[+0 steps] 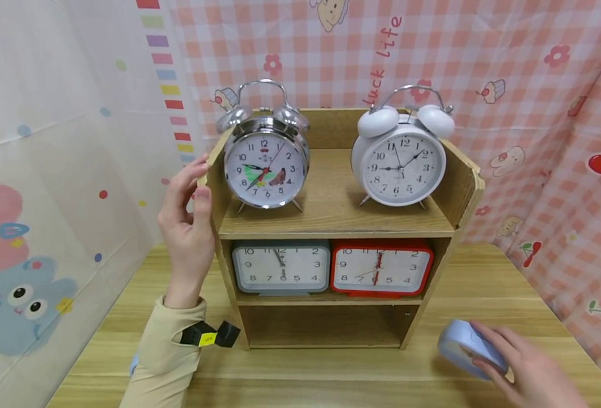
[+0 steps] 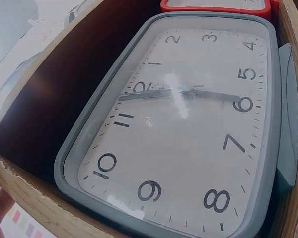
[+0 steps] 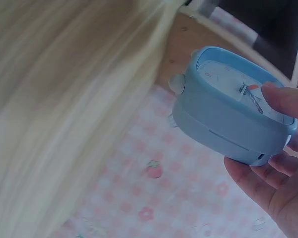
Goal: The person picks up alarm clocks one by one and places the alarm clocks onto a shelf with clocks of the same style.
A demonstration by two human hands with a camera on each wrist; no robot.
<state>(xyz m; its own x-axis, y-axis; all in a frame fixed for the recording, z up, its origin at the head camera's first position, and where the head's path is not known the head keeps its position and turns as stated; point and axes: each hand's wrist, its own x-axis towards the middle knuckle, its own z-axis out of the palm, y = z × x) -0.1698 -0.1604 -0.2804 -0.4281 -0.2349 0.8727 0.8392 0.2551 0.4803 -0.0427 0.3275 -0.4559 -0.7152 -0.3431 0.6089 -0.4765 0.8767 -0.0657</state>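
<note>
My right hand [image 1: 527, 362] grips a small light-blue alarm clock [image 1: 466, 347] above the table at the shelf's right. In the right wrist view, thumb and fingers hold the blue clock [image 3: 233, 106] from opposite sides, the thumb over its face. My left hand [image 1: 190, 226] touches the left side panel of a wooden shelf [image 1: 331, 233], fingertips and thumb at the panel's edge. On the shelf's top stand a silver twin-bell clock [image 1: 266, 170] and a white twin-bell clock [image 1: 405, 164]. A grey rectangular clock [image 1: 280, 269] and a red rectangular clock [image 1: 382, 269] stand side by side in the middle compartment.
The shelf's lowest compartment [image 1: 326, 326] shows bare wood. A bit of a blue object [image 1: 134, 364] peeks out beside the left sleeve [image 1: 170, 345]. Wood-grain table [image 1: 331, 379] surrounds the shelf, with a checked cloth [image 1: 305, 51] hanging behind it.
</note>
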